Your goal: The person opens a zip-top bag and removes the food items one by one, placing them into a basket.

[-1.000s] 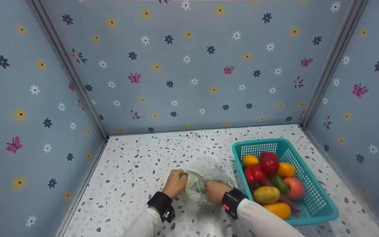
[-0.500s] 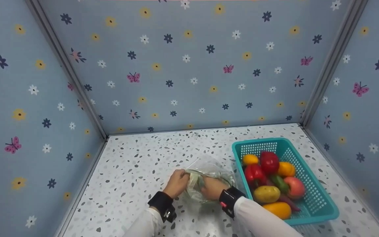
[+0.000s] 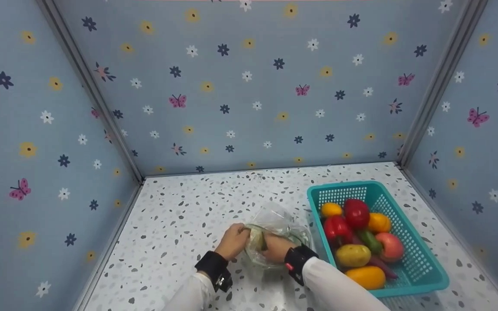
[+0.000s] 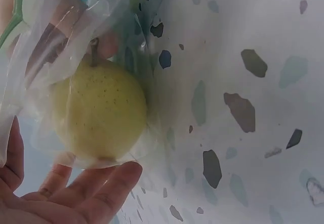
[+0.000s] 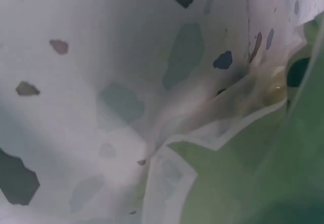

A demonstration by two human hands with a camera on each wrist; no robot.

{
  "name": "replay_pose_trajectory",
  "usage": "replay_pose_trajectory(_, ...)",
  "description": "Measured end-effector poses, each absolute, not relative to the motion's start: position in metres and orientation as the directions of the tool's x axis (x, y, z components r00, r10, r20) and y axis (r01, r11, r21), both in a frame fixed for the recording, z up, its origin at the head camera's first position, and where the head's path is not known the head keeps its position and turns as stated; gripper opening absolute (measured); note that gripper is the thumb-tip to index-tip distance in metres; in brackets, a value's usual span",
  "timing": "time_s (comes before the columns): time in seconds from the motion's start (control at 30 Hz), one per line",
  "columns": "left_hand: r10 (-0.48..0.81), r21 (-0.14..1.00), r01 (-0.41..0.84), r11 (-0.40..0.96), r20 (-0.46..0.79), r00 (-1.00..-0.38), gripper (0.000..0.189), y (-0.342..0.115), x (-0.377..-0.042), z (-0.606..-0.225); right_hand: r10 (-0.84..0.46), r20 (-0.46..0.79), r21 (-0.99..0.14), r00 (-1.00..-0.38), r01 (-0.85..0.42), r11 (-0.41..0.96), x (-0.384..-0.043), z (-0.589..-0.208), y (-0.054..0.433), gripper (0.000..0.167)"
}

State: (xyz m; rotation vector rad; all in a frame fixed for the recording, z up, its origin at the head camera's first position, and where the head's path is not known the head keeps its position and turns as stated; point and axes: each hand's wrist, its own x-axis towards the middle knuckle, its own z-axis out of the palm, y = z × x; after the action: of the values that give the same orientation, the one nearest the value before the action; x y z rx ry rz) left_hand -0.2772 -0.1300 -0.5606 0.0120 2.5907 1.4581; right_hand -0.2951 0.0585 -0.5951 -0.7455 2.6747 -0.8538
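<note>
A clear plastic bag (image 3: pixel 272 218) with green print lies between my hands on the table. My left hand (image 3: pixel 231 242) holds its left rim; in the left wrist view the fingers (image 4: pixel 109 186) extend under the bag, with the thumb at the left edge. Inside the bag is a round yellow-green pear (image 4: pixel 101 112) with a short stem, seen through the plastic. My right hand (image 3: pixel 277 249) reaches into the bag and grips the pear; its fingertips are partly hidden, with one showing beside the stem. In the right wrist view, the bag's green plastic (image 5: pixel 238 168) covers the hand.
A teal basket (image 3: pixel 422 255) stands close on the right with several fruits and vegetables, including a red bell pepper (image 3: pixel 336 229), a potato (image 3: pixel 352 255) and a peach-coloured fruit (image 3: pixel 391 247). Flower-patterned panels (image 3: pixel 249 86) enclose the speckled table (image 3: pixel 180 216).
My right hand has moved slightly left, deeper into the bag and nearer the left hand. The left hand stays at the rim. The basket has not moved.
</note>
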Motion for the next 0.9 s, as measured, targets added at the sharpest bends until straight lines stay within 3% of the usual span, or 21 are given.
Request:
replay_pose_trajectory(0.13, 0.126, 0.855, -0.067, 0.514, -0.152, -0.980, 0.029, -0.131, -0.276, -0.562, -0.537, -0.077, -0.575, -0.840, -0.403, 0.712, -0.293, -0.594, 0.058, 0.069)
replay_pose_trajectory(0.57, 0.142, 0.861, 0.007, 0.508, -0.076, -0.987, 0.031, -0.130, -0.277, -0.566, -0.574, -0.065, -0.550, -0.816, -0.451, 0.703, -0.291, -0.592, 0.067, 0.050)
replay_pose_trajectory(0.77, 0.119, 0.851, -0.007, 0.526, -0.081, -0.990, 0.031, -0.129, -0.279, -0.568, -0.451, -0.213, -0.587, -0.867, -0.256, 0.768, -0.294, -0.582, 0.075, 0.046)
replay_pose_trajectory(0.9, 0.111, 0.843, -0.030, 0.537, -0.105, -0.988, 0.035, -0.130, -0.280, -0.568, -0.358, -0.297, -0.568, -0.885, -0.138, 0.811, -0.294, -0.572, 0.079, 0.054)
